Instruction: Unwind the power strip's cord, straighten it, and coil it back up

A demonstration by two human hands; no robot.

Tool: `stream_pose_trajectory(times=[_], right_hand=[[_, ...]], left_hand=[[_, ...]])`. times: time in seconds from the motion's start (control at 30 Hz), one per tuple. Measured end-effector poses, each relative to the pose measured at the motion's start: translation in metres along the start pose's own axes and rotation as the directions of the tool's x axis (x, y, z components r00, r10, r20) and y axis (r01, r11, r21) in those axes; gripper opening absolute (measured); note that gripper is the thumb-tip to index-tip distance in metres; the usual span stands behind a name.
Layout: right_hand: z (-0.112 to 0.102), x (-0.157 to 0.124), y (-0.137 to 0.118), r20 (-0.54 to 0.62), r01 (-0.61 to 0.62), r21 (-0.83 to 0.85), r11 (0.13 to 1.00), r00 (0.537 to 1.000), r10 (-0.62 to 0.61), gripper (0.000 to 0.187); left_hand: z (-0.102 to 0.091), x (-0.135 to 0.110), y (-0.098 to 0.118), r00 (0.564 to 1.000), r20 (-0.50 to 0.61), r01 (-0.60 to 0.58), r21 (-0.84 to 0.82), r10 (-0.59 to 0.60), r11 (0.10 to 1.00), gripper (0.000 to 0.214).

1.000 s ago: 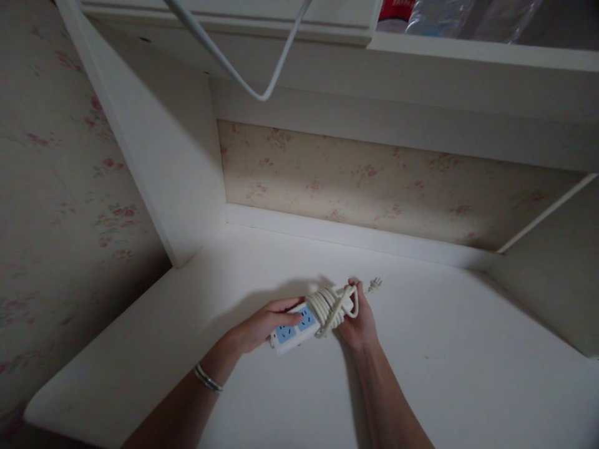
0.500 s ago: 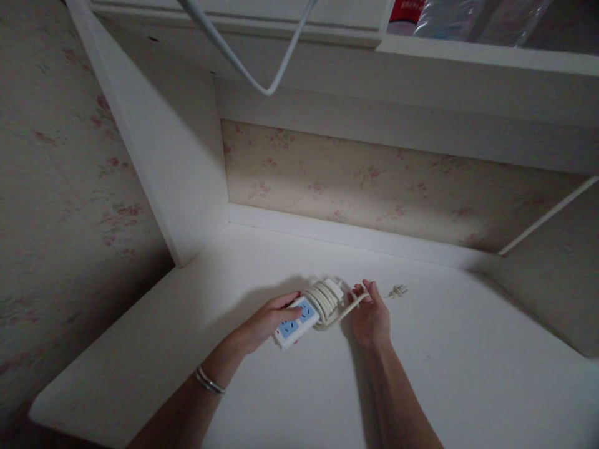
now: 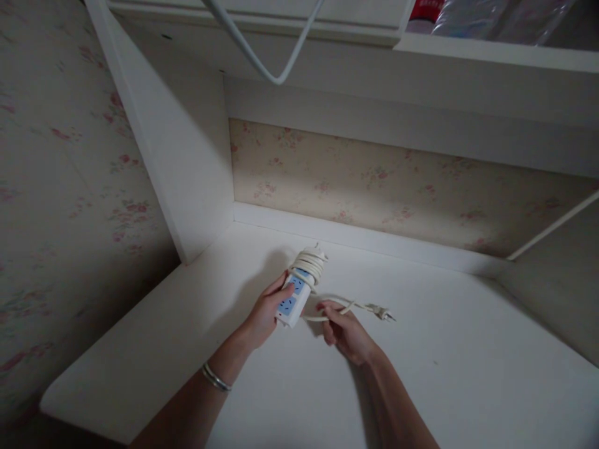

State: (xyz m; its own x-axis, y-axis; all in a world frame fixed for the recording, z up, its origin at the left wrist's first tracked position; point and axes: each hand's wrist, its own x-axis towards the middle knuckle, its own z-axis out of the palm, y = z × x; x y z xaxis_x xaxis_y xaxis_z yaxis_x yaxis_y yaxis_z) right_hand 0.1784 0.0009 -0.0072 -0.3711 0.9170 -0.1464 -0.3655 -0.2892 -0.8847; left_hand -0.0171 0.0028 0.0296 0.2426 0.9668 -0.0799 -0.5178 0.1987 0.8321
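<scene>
Head camera: where is the power strip?

Over the white table, between the two hands. It looks lifted clear, judging by its shadow, though I can't be sure no edge touches.

And which hand has it?

The left hand grips the near half, thumb across the blue socket face, fingers round the left side.

How does its long axis run?

Away from the person and slanting right: bare sockets at the near end, turns of pale cord wrapped round the far end.

What about the right hand?

Fingers curled in a pinch on a loose length of that cord, right of the strip's near end. From there, the wrapped turns lie ahead and to the left. The left fingers are nearer to them.

Where's the plug?

Beyond the right hand's knuckles, to the right, apart from the fingers, prongs pointing right.
</scene>
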Motion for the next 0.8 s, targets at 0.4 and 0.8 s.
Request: stream_pose_trajectory(times=[0.4,0.8], right_hand=[[-0.006,0.011,0.002,-0.162,0.055,0.183,0.982,0.986,-0.025,0.03],[-0.037,0.008,-0.028,-0.562,0.449,0.327,0.832,0.8,-0.211,0.028]], left_hand=[[-0.003,-0.003,0.003,0.99,0.105,0.098,-0.014,-0.096,0.995,0.039],[-0.017,-0.004,0.001,0.89,0.253,0.325,0.232,-0.379,0.917,0.054]])
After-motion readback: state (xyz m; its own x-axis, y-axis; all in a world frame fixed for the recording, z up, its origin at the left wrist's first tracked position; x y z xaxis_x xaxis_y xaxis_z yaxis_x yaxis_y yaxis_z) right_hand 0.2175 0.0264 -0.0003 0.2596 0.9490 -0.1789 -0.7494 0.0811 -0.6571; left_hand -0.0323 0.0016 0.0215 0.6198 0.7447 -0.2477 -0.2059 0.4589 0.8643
